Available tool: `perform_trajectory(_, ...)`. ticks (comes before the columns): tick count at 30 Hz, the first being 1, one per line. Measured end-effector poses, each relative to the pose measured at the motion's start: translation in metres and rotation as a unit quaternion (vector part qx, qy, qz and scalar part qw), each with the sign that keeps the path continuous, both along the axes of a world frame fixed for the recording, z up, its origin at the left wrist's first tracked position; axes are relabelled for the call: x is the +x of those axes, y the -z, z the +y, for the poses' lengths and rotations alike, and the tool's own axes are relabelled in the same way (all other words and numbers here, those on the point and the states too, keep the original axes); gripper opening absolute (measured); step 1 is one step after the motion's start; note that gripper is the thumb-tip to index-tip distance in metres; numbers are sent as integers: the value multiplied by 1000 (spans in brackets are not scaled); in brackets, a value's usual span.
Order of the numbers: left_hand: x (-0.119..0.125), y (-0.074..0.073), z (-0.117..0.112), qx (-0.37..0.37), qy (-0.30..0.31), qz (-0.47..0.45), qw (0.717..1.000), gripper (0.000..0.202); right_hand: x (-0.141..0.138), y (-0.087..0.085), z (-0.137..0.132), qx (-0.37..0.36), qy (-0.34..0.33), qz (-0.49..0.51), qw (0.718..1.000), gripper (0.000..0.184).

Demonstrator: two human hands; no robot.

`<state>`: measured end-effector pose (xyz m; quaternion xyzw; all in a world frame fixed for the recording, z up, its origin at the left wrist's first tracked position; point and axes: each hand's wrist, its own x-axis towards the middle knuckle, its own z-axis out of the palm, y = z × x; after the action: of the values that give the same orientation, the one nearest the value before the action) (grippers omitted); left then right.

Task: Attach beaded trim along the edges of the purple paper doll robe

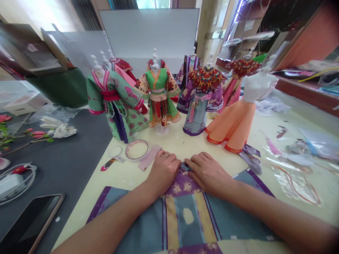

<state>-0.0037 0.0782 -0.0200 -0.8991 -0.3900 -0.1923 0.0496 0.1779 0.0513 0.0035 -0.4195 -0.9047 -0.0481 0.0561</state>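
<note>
A flat printed paper garment (pixel 185 215), grey-blue with purple and yellow bands, lies on the cream table (pixel 180 144) right in front of me. My left hand (pixel 164 169), with a ring on one finger, rests knuckles-up on its purple top part, fingers curled down onto the paper. My right hand (pixel 208 172) lies beside it on the same purple part, fingers bent and pressing the paper's top edge. The two hands almost touch.
Behind the hands stand several small paper-dressed mannequins: a green one (pixel 118 106), a green-and-red one (pixel 159 98), a purple one (pixel 198 102), an orange skirt (pixel 234 123). A tape roll (pixel 136 149) lies left of my hands. A phone (pixel 31 220) and charger (pixel 13 180) lie far left; paper scraps lie right.
</note>
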Motion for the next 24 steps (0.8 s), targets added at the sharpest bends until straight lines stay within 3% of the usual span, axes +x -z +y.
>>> perform_trajectory(17,1,-4,0,-5,1,-38,999,23,5,7,-4,13,-38,7,999,20)
perform_trajectory(24,0,-7,0,-40,-3,-102,994,20,5,6,-5,15,-39,4,999,20)
